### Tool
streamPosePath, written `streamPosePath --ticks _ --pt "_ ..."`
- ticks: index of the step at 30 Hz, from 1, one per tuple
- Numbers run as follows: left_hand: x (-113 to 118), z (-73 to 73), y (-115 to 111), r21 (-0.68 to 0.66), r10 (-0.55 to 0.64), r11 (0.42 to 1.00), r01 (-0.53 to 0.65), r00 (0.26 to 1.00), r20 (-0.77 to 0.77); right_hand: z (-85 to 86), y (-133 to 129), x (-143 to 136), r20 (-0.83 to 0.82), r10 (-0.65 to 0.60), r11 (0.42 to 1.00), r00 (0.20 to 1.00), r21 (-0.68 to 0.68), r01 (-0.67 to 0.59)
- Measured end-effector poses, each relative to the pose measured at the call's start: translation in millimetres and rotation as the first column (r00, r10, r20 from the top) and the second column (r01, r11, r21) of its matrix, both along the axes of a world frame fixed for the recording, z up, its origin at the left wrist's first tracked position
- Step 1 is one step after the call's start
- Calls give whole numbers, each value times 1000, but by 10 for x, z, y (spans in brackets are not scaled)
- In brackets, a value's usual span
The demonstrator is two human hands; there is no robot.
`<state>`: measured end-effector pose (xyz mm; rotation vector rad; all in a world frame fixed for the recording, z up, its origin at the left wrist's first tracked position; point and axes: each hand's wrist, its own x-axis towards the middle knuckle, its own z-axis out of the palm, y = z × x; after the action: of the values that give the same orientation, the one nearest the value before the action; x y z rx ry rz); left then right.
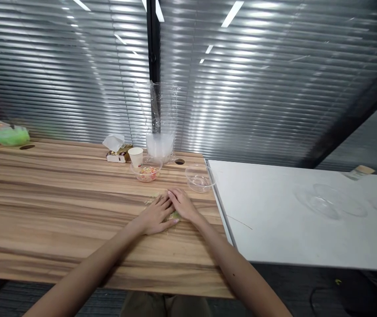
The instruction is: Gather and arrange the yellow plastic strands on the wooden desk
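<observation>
My left hand [157, 216] lies palm down on the wooden table, its fingers stretched out and somewhat spread over a small heap of thin pale yellow-green strands [175, 215]. From the other side my right hand [182, 204] reaches in, with extended fingers touching the left fingertips above the same heap. Most of the strands are hidden beneath both hands; some stick out past the fingers at the back and front. What they are made of is too small to tell. Behind the hands stands a clear round bowl [147, 174] holding small red, orange and yellow pieces.
Another clear bowl [200, 181] stands near the wooden table's right edge. At the back are a paper cup [136, 157], a tissue box [117, 156] and a plastic bag of stacked clear containers [160, 147]. Clear lids [320, 203] lie on the adjoining white table [274, 237].
</observation>
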<state>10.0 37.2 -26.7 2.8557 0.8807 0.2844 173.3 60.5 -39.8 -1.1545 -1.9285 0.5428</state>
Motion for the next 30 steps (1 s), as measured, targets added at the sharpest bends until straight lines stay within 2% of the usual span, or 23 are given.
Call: streamPosePath --ticks 5,9,14,19,30 --pt "27 77 -47 -14 -75 997 75 997 22 25 -30 7 8 16 1000 1000 -2 -16" --pt "-47 107 11 -57 -6 998 8 999 36 28 -39 14 27 13 1000 1000 -9 -13" --pt "-163 8 116 -35 108 994 -107 994 10 8 -27 24 36 29 1000 999 -7 -29" --pt "-143 -74 108 -4 124 992 -124 992 -9 -10 -13 23 79 46 999 996 6 -46" --pt "-79 -12 87 -21 152 988 -153 988 -24 -20 -32 6 130 38 999 991 28 -42"
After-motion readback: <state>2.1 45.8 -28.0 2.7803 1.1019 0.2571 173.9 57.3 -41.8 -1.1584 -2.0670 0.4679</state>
